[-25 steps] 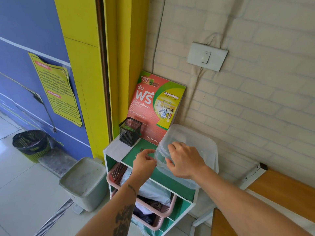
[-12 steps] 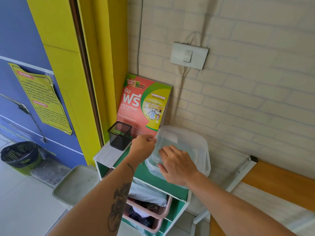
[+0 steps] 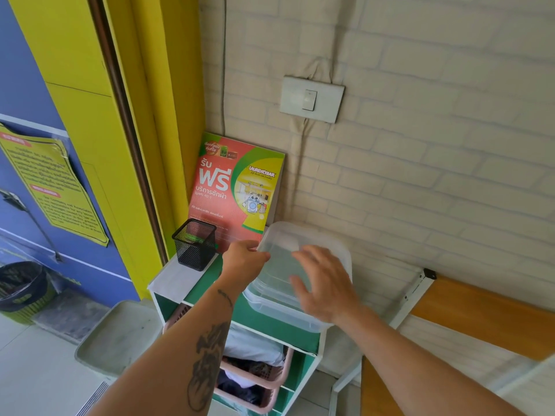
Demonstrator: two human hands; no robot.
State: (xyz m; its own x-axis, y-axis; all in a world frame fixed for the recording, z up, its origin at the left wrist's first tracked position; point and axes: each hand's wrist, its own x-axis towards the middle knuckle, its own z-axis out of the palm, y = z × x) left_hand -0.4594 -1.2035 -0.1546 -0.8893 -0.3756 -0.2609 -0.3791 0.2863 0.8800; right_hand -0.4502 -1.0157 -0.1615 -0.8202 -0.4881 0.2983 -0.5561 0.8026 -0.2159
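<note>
Left hand (image 3: 244, 262) is pinching the rim of the clear container (image 3: 288, 235), right hand (image 3: 326, 283) hovering open-fingered over it, mesh cup (image 3: 194, 249) standing just beside.

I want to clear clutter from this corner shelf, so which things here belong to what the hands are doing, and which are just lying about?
Part of the job:
clear plastic container, on the shelf unit
left hand, gripping its edge
right hand, spread open over it

Lying about:
mesh pen cup
laundry poster
pink baskets
light switch
grey bin
</note>
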